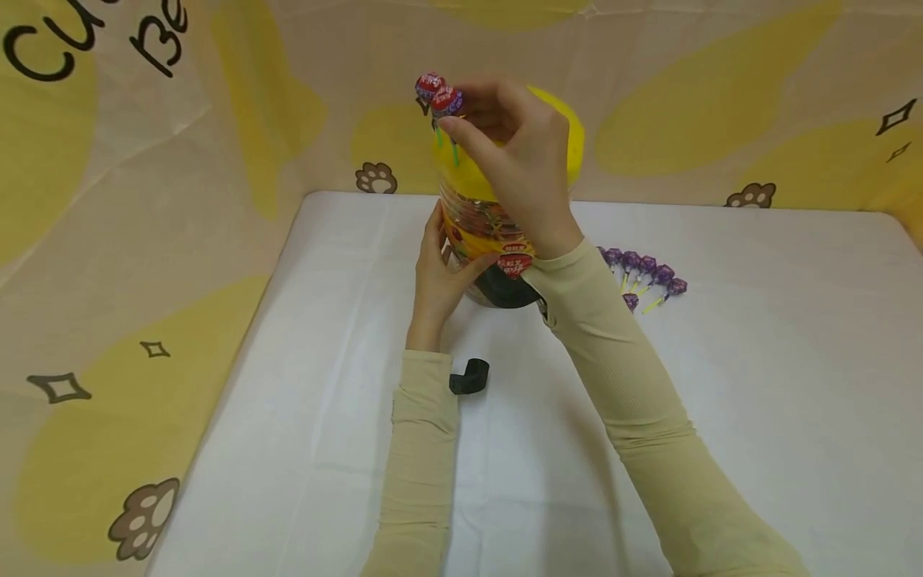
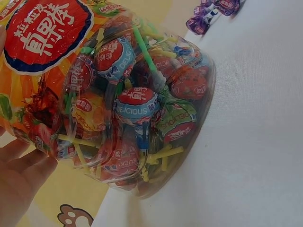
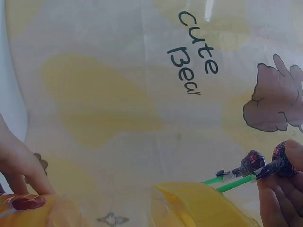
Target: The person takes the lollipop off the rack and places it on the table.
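Note:
A clear plastic jar with a yellow top is tilted over the table, packed with wrapped lollipops in several colours. My left hand grips its side low down, thumb across the label and fingers behind. Above the jar, my right hand pinches two lollipops with red and purple wrappers, their green sticks pointing down. In the right wrist view those sticks reach to the edge of the yellow top. My right hand and forearm hide part of the jar in the head view.
Several purple-wrapped lollipops lie fanned out on the white table, right of the jar. A small black elbow-shaped piece lies beside my left forearm. A patterned yellow and cream cloth wall stands behind and to the left.

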Tool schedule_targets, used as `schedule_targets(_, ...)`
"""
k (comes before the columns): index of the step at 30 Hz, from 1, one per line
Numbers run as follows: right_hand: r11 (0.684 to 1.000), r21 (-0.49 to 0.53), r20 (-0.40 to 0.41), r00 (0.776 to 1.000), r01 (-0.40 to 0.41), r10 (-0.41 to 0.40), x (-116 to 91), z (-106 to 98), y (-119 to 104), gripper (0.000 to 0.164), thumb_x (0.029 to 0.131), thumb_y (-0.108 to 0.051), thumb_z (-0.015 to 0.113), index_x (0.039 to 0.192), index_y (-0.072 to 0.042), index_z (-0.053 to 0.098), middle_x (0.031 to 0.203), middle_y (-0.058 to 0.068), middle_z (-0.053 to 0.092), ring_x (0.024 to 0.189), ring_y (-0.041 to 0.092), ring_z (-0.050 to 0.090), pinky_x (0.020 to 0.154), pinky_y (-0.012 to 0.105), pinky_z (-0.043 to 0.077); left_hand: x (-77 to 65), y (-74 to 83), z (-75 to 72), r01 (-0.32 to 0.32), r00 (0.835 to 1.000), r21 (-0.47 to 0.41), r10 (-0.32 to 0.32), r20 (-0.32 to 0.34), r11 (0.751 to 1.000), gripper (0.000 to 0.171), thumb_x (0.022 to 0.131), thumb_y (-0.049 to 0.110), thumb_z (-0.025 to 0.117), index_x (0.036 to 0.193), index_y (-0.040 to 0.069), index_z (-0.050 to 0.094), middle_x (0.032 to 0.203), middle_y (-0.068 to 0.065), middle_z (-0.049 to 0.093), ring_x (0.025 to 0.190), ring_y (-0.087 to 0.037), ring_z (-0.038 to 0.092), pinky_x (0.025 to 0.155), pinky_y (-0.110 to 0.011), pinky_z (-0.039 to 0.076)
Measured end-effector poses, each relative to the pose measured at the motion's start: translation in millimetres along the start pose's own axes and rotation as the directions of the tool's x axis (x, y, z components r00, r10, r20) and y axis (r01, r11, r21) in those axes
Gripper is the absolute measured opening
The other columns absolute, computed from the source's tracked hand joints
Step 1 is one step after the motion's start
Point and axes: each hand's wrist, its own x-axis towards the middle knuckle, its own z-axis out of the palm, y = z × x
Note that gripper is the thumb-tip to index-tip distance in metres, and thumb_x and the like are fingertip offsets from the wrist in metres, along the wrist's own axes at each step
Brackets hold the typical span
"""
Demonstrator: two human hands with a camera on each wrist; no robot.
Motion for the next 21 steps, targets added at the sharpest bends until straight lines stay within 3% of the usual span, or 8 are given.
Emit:
schedule_targets(3, 0.999, 0.033, -0.021, 1.0, 0.01, -0.009, -0.5, 0.1, 1.3, 0.024, 0.083, -0.004, 0.071, 0.102, 0.009, 0.066, 0.097, 0.015, 0.069, 0.083, 0.016, 0.065, 0.08, 0.026, 0.054, 1.3, -0.4, 0.2, 0.014, 1.0, -0.007, -0.014, 0.004, 1.0, 0.091, 0.082, 0.018, 0.075, 0.151, 0.013, 0.017, 0.154, -0.006, 0.024, 0.139, -0.022, 0.027, 0.113, -0.04, 0.026)
schedule_targets(10, 0.997, 0.056, -0.048, 0.998, 0.046, -0.043, -3.7, -0.4, 4.9, 0.024, 0.084, -0.002, 0.07, 0.103, 0.01, 0.065, 0.098, 0.015, 0.068, 0.083, 0.016, 0.065, 0.081, 0.028, 0.054, -0.9, -0.9, -0.2, -0.009, 1.0, 0.013, 0.009, -0.014, 1.0, 0.09, 0.081, 0.028, 0.076, 0.151, 0.016, 0.019, 0.152, -0.001, 0.027, 0.137, -0.016, 0.029, 0.111, -0.033, 0.028)
schedule_targets(17, 0.994, 0.085, -0.052, 0.996, 0.071, -0.066, -3.8, -0.6, 5.9, 0.023, 0.084, -0.001, 0.069, 0.103, 0.011, 0.065, 0.098, 0.016, 0.068, 0.083, 0.016, 0.065, 0.082, 0.03, 0.054, 0.5, 2.7, -0.8, 0.027, 1.0, -0.003, -0.027, 0.01, 1.0, 0.089, 0.083, 0.017, 0.074, 0.151, 0.012, 0.017, 0.154, -0.007, 0.024, 0.139, -0.022, 0.026, 0.113, -0.037, 0.026)
schedule_targets(21, 0.993, 0.093, -0.055, 0.996, 0.076, -0.071, -3.9, -1.0, 6.4, 0.023, 0.084, 0.0, 0.069, 0.103, 0.011, 0.065, 0.098, 0.016, 0.068, 0.083, 0.017, 0.065, 0.081, 0.03, 0.054, 0.4, 2.4, -0.2, 0.023, 1.0, -0.004, -0.023, 0.011, 1.0, 0.09, 0.083, 0.018, 0.074, 0.151, 0.013, 0.017, 0.154, -0.005, 0.023, 0.139, -0.022, 0.026, 0.113, -0.038, 0.026)
